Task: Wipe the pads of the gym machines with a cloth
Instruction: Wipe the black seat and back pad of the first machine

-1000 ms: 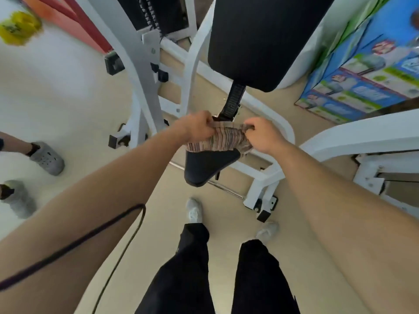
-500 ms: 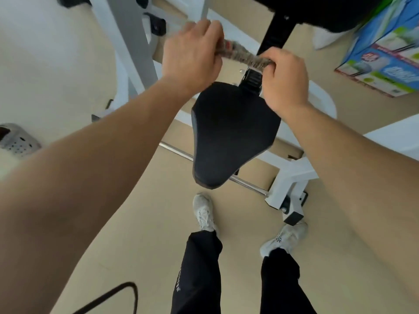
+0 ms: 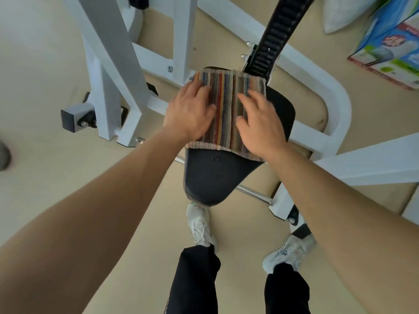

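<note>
A pale beige floor (image 3: 68, 168) runs under a white-painted steel machine frame (image 3: 113, 71), whose upright posts climb out of the top of the view so that nothing above the seat can be seen. The black seat pad (image 3: 210, 177) sits in the middle, wide at the far end and narrowing to a rounded nose towards the person's feet; its far half is covered, so only the near half and the right-hand edge show. Over that far half lies the cloth (image 3: 224, 109), a flat rectangular rag woven in thin lengthwise stripes of red, yellow, blue, grey and brown, with a pale frayed hem along its near edge. The left hand (image 3: 190, 114) lies palm down on the cloth's left side, fingers spread flat, gripping nothing; the right hand (image 3: 260, 125) lies the same way on the right side, fingers splayed and a little blurred. A black toothed adjustment bar (image 3: 272, 39) slants up from behind the pad and is cut off at the top. At the upper right a blue and green printed carton (image 3: 390, 48) is half out of view, and its lettering is too small and smeared to read. Below, black trousers (image 3: 195, 282) and white trainers (image 3: 200, 225) carry dark markings I cannot make out.
</note>
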{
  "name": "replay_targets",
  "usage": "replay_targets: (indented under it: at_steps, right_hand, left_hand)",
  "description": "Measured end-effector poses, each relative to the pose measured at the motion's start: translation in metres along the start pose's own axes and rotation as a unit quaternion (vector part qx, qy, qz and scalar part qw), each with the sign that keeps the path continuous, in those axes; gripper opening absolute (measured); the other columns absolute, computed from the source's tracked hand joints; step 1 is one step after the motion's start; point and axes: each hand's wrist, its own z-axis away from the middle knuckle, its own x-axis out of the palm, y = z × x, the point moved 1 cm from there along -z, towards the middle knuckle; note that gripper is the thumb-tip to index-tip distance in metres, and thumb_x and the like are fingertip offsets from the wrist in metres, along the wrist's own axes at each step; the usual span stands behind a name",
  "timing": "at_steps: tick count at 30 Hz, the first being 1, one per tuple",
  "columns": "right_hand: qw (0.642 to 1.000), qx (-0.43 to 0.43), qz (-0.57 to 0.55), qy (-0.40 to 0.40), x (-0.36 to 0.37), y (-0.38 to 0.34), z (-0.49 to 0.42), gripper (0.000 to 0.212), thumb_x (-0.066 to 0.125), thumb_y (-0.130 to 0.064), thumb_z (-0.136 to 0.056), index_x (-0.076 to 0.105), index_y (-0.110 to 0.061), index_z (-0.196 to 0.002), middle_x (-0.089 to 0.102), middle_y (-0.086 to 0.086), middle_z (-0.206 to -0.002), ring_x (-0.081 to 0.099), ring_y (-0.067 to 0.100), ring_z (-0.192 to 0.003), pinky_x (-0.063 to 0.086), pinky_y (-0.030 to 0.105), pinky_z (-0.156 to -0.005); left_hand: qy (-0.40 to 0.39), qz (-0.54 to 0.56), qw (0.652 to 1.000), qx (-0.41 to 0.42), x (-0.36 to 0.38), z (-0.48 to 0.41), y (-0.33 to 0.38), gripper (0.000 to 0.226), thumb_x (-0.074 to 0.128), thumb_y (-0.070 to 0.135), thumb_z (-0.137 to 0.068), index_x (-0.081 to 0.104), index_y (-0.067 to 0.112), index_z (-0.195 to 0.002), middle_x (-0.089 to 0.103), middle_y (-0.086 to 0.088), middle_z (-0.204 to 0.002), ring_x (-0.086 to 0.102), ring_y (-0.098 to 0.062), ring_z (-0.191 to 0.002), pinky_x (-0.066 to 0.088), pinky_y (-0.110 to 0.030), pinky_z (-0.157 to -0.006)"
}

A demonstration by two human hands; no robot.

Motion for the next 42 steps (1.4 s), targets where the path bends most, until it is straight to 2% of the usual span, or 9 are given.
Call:
replay_targets:
  at_steps: [2, 4, 9, 12, 19, 27, 33, 37, 42]
  right_hand:
    - [0.997, 0.003, 0.035, -0.07, 0.02, -0.001, -0.021, 0.064, 0.029, -0.045, -0.105, 0.005, -0.022, -0.16, -0.003, 0.005, -0.169, -0.002, 0.024, -0.155, 0.004, 0.043, -0.125]
    - [0.993, 0.007, 0.085, -0.078, 0.037, 0.005, -0.039, 0.066, 0.016, -0.051, -0.104, -0.007, -0.022, -0.159, -0.014, 0.004, -0.168, -0.012, 0.02, -0.154, -0.003, 0.043, -0.125]
    - [0.994, 0.013, 0.109, -0.027, 0.037, 0.018, -0.097, 0.066, 0.011, -0.051, -0.103, -0.002, -0.021, -0.16, -0.004, 0.002, -0.169, -0.004, 0.017, -0.155, -0.001, 0.042, -0.125]
    - [0.994, 0.015, 0.109, -0.023, 0.034, 0.019, -0.108, 0.065, 0.01, -0.05, -0.103, 0.003, -0.02, -0.16, 0.003, 0.003, -0.169, 0.003, 0.018, -0.155, 0.003, 0.042, -0.125]
    - [0.993, 0.032, 0.108, -0.041, 0.034, 0.018, 0.002, 0.07, 0.005, -0.054, -0.101, 0.0, -0.016, -0.16, -0.004, 0.008, -0.168, -0.003, 0.022, -0.155, 0.005, 0.047, -0.126]
    - [0.991, 0.055, 0.122, -0.02, 0.021, 0.073, -0.063, 0.072, 0.01, -0.055, -0.102, 0.0, -0.015, -0.16, -0.005, 0.008, -0.169, -0.005, 0.021, -0.155, 0.001, 0.043, -0.126]
    - [0.989, 0.137, 0.056, 0.011, 0.024, 0.071, 0.004, 0.069, 0.017, -0.046, -0.104, 0.002, -0.008, -0.159, -0.002, 0.012, -0.168, -0.003, 0.026, -0.155, 0.005, 0.046, -0.126]
    - [0.99, 0.104, 0.093, -0.029, 0.038, 0.04, 0.058, 0.068, 0.014, -0.044, -0.103, 0.005, -0.006, -0.159, -0.001, 0.016, -0.167, -0.002, 0.03, -0.155, 0.004, 0.047, -0.125]
    - [0.99, 0.074, 0.111, -0.042, 0.03, 0.051, -0.014, 0.067, 0.012, -0.049, -0.104, -0.002, -0.014, -0.16, -0.009, 0.01, -0.168, -0.009, 0.024, -0.155, -0.002, 0.045, -0.125]
  left_hand:
    - [-0.042, -0.034, 0.999, 0.003, 0.023, -0.012, -0.001, 0.067, 0.026, 0.049, -0.103, 0.016, 0.014, -0.159, 0.011, -0.01, -0.167, 0.007, -0.028, -0.155, 0.013, -0.052, -0.124]
    - [-0.02, -0.069, 0.997, 0.008, 0.036, -0.021, -0.003, 0.068, 0.019, 0.05, -0.103, 0.011, 0.014, -0.16, 0.005, -0.01, -0.168, 0.003, -0.027, -0.155, 0.01, -0.052, -0.124]
    - [-0.003, -0.074, 0.997, 0.026, 0.034, -0.074, -0.008, 0.066, 0.018, 0.047, -0.103, 0.016, 0.011, -0.159, 0.015, -0.014, -0.166, 0.014, -0.031, -0.153, 0.015, -0.052, -0.123]
    - [-0.025, -0.078, 0.996, 0.021, 0.03, -0.091, -0.002, 0.066, 0.017, 0.046, -0.104, 0.014, 0.01, -0.159, 0.012, -0.015, -0.167, 0.01, -0.03, -0.154, 0.01, -0.048, -0.124]
    - [-0.051, -0.088, 0.993, 0.059, 0.029, 0.0, 0.019, 0.069, 0.014, 0.049, -0.104, 0.01, 0.008, -0.16, 0.004, -0.015, -0.167, 0.003, -0.029, -0.155, 0.007, -0.048, -0.125]
    - [-0.056, -0.118, 0.987, 0.096, 0.041, -0.086, 0.048, 0.069, 0.01, 0.047, -0.102, 0.005, 0.01, -0.16, 0.002, -0.014, -0.168, 0.001, -0.028, -0.155, 0.005, -0.047, -0.125]
    - [-0.074, -0.121, 0.974, 0.177, 0.047, -0.043, 0.073, 0.07, 0.01, 0.052, -0.104, 0.009, 0.011, -0.16, 0.004, -0.014, -0.168, 0.003, -0.03, -0.155, 0.007, -0.049, -0.125]
    - [-0.122, -0.113, 0.964, 0.207, 0.042, 0.016, 0.056, 0.067, 0.007, 0.053, -0.104, 0.003, 0.018, -0.161, -0.001, -0.008, -0.168, -0.002, -0.026, -0.155, 0.003, -0.045, -0.126]
    - [-0.107, -0.129, 0.969, 0.182, 0.035, -0.038, 0.039, 0.066, 0.005, 0.052, -0.103, -0.002, 0.021, -0.161, -0.006, -0.003, -0.169, -0.005, -0.02, -0.155, 0.002, -0.042, -0.126]
